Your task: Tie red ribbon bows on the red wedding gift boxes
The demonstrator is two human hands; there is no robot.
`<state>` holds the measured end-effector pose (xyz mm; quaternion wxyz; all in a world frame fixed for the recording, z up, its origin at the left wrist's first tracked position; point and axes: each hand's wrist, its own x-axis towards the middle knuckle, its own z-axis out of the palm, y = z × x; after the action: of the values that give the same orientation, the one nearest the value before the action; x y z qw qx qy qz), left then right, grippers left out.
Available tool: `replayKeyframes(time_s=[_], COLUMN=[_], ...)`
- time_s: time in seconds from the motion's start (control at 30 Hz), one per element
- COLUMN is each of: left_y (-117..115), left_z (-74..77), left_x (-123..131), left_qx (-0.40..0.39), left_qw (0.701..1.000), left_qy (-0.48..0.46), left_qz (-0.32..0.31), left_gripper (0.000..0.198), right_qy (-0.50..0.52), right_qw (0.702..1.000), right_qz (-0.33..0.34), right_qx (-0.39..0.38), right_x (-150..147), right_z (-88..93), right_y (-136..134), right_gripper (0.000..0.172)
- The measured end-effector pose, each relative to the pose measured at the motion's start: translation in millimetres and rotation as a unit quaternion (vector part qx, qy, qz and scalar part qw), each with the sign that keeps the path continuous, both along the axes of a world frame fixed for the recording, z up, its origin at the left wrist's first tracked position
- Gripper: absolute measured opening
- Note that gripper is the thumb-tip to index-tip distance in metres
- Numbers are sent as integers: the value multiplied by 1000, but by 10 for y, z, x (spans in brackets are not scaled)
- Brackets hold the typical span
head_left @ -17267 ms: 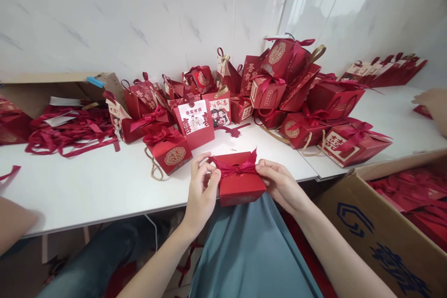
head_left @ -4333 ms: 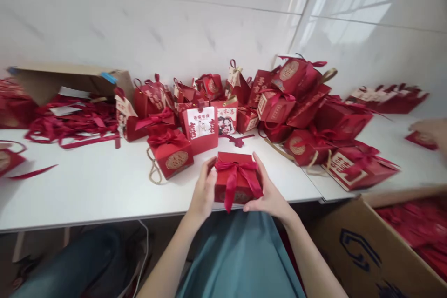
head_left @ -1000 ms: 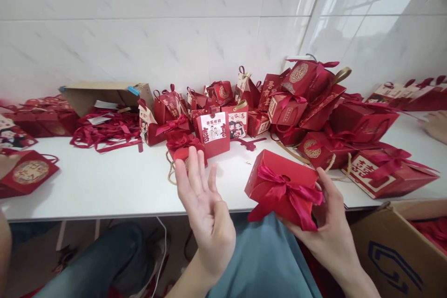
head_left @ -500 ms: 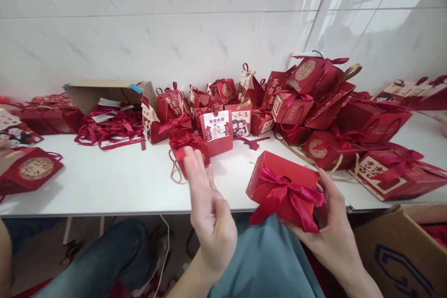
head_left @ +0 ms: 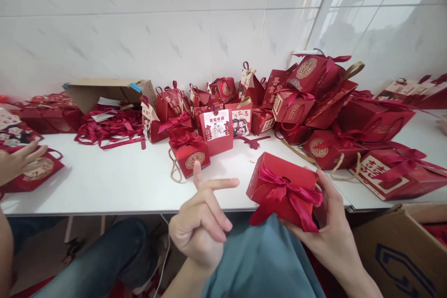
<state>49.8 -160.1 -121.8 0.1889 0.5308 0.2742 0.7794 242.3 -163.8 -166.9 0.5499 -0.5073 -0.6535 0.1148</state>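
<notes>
My right hand (head_left: 331, 230) is closed round a small red gift box (head_left: 275, 181) tied with a dark red ribbon bow (head_left: 289, 195). It holds the box tilted in the air, just above the front edge of the white table (head_left: 115, 186). My left hand (head_left: 200, 226) floats free to the left of the box and holds nothing. Its index finger points right toward the box and its thumb points up, while the other fingers curl loosely. A red box with a gold emblem and rope handle (head_left: 188, 153) stands on the table behind my left hand.
A heap of red gift boxes and bags (head_left: 314, 102) fills the back and right of the table. Loose red ribbons (head_left: 108, 128) lie before an open carton (head_left: 104, 91). Another person's hand (head_left: 17, 160) rests on a red bag (head_left: 38, 170) at left. A cardboard box (head_left: 394, 251) stands lower right.
My left hand has turned from an upright open palm to a half-curled pose with the index finger pointing right. The box in my right hand has barely moved. The hand at left reached onto the red bag.
</notes>
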Motion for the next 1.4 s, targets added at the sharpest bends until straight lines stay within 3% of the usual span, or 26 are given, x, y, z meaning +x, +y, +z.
replayKeyframes(time_s=[0.17, 0.47, 0.6, 0.67, 0.77, 0.87, 0.97, 1.17, 1.4], left_y=[-22, 9, 98, 151, 193, 159, 70, -92, -206], left_z=[-33, -21, -16, -12, -7, -1, 13, 64, 110], left_x=[18, 40, 36, 42, 84, 147, 202, 281, 386], left_qx=[25, 31, -119, -201, -239, -181, -79, 80, 110], left_qw=[996, 997, 990, 970, 949, 963, 976, 951, 928], left_qy=[77, 60, 69, 127, 191, 189, 200, 299, 356], left_qz=[-31, -31, -21, -47, -79, -62, -38, -8, 30], left_gripper=[41, 40, 14, 22, 17, 3, 10, 23, 17], right_qy=[7, 33, 29, 21, 9, -4, -12, 26, 65], right_qw=[1000, 999, 998, 998, 997, 996, 997, 995, 994], right_qz=[9, 32, 50, 59, 77, 83, 80, 94, 88], right_qx=[-11, -18, -7, 4, 13, 17, 18, 19, 26], right_x=[-4, -13, -41, -49, -32, 11, 49, 63, 76], right_z=[-9, -45, -10, 23, 70, 104, 124, 152, 167], right_y=[3, -2, -10, -23, -54, -90, -120, -164, -225], right_gripper=[94, 93, 92, 93, 94, 95, 97, 99, 97])
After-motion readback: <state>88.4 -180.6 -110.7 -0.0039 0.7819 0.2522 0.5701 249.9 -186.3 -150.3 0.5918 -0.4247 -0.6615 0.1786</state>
